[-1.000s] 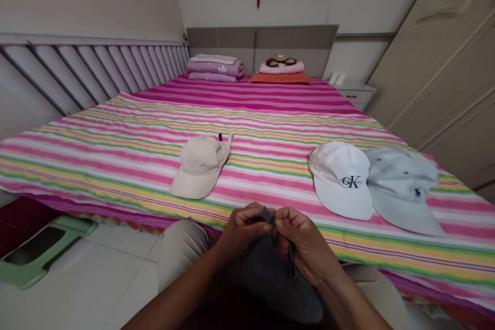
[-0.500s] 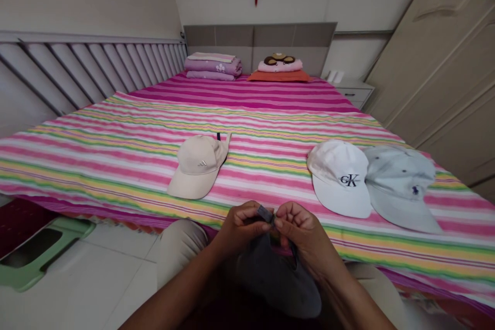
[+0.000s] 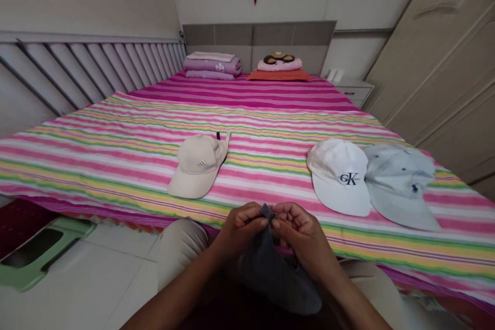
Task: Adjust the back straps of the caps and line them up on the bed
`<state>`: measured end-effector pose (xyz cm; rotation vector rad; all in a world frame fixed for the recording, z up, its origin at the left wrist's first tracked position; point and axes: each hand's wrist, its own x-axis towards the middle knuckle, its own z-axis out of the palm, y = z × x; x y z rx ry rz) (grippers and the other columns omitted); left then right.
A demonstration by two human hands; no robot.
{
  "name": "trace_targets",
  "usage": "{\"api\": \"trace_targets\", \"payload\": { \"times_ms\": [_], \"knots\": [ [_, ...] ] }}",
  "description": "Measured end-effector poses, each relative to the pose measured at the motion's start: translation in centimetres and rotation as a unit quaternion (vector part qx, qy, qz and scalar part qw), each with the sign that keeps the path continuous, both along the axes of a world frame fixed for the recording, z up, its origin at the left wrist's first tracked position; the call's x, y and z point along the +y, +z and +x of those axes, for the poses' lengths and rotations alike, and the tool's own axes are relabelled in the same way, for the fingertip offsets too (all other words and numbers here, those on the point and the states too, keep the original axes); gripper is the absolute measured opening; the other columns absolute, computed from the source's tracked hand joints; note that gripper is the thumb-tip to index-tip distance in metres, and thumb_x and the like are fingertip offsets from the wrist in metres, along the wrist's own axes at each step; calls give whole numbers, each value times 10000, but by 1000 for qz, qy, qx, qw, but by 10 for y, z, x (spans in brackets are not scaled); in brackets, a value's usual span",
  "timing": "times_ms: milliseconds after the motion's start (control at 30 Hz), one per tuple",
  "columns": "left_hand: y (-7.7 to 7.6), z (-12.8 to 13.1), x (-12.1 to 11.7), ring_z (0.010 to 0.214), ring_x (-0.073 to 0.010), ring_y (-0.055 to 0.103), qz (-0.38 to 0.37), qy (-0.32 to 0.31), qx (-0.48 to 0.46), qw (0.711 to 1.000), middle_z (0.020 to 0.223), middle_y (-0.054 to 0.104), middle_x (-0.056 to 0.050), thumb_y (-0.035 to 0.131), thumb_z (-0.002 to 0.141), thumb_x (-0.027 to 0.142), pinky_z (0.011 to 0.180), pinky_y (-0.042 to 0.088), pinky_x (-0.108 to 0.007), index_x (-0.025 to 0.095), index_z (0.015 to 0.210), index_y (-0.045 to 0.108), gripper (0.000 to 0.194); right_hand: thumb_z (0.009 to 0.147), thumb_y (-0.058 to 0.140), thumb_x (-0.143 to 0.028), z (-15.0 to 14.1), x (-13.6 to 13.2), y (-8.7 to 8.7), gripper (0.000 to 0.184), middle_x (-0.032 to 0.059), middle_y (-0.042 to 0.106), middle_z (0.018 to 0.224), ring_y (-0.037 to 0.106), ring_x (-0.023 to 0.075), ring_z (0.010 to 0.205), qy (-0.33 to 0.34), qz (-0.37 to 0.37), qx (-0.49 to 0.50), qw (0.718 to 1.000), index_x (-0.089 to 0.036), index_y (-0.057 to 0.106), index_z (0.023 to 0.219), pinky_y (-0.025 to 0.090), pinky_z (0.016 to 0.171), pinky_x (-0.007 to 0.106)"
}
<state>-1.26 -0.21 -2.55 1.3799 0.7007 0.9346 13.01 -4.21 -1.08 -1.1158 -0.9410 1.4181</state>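
Between my knees hangs a dark grey cap (image 3: 276, 278), held up by its back strap (image 3: 267, 211). My left hand (image 3: 244, 227) pinches the strap from the left, thumb against fingers. From the other side my right hand (image 3: 297, 224) grips the strap close to the left fingertips; the strap's fastening is too small to make out. On the bed ahead lies a beige cap (image 3: 197, 162) with its strap undone at the back. To the right rest a white cap (image 3: 340, 175) and a pale grey-green cap (image 3: 402, 180), side by side and touching.
A striped sheet (image 3: 266, 165) covers the bed. Folded purple bedding (image 3: 212, 67) and an orange pillow (image 3: 278, 76) are by the headboard (image 3: 255, 36). A green stool (image 3: 42, 252) stands on the floor at left, and a nightstand (image 3: 352, 90) at the far right corner.
My hands have drawn slightly closer together at the strap, and the strap end is tilted more upright. The caps on the bed have not moved.
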Motion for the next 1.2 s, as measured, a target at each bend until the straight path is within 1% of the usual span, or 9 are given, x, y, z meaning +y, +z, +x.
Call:
{"api": "trace_targets", "payload": {
  "times_ms": [133,233,367,467,567,700,833,1033,1200],
  "knots": [
    [-2,4,-1,615,-102,539,-145,36,-95,984,660,605,12,721,567,207,603,400,-220,159,753,609,221,583,703,-312,-2,-1,0,302,-66,484,536,386,43,387,4,-7,-11,1000,-173,543,798,315,354,164],
    [-4,4,-1,586,-86,535,-167,10,-106,980,629,605,11,730,555,193,588,398,-206,135,664,582,193,623,668,-299,-3,-3,-3,243,-66,467,519,381,51,404,-1,7,-45,999,-176,535,785,315,370,168],
    [-9,2,-1,529,-71,501,-188,-14,-120,975,601,591,12,718,580,282,532,367,-195,123,689,592,230,691,596,-250,-2,-7,-6,131,-52,485,558,405,71,445,-6,54,-154,987,-188,550,797,344,408,187],
    [-10,4,-1,461,-55,441,-192,27,-90,977,509,537,31,708,587,332,479,321,-188,118,613,568,257,706,566,-210,0,-8,-6,112,-27,535,595,472,102,499,-6,108,-265,958,-189,567,816,394,473,218],
    [-7,7,-1,458,-59,435,-195,71,-63,976,499,535,27,706,586,332,483,322,-197,116,582,571,255,712,547,-192,1,-7,-4,117,-7,574,630,524,129,560,-15,151,-336,930,-189,569,827,419,524,236],
    [-3,8,-2,533,-82,482,-176,52,-66,981,564,579,-1,701,593,307,551,357,-219,111,585,608,218,691,584,-197,1,-5,-4,151,13,613,711,546,144,613,-30,208,-402,891,-194,575,842,426,558,244],
    [-5,8,-1,557,-80,463,-145,45,-54,987,570,551,8,691,606,299,566,352,-216,112,569,579,221,702,583,-189,2,-4,-6,116,22,615,716,541,149,619,-44,255,-447,856,-189,585,819,419,572,251],
    [-12,6,-1,450,-51,303,-168,41,-49,984,498,399,68,579,705,425,452,229,-193,161,638,437,307,688,572,-154,2,-5,-8,93,3,586,671,507,133,576,-52,244,-459,853,-185,572,775,382,535,233],
    [-10,4,-1,489,-65,306,-130,27,-24,991,534,377,62,517,747,442,485,253,-201,170,661,420,301,677,541,-136,2,-5,-7,90,-10,563,647,479,123,554,-35,214,-456,863,-189,539,749,352,514,228]
  ]
}}
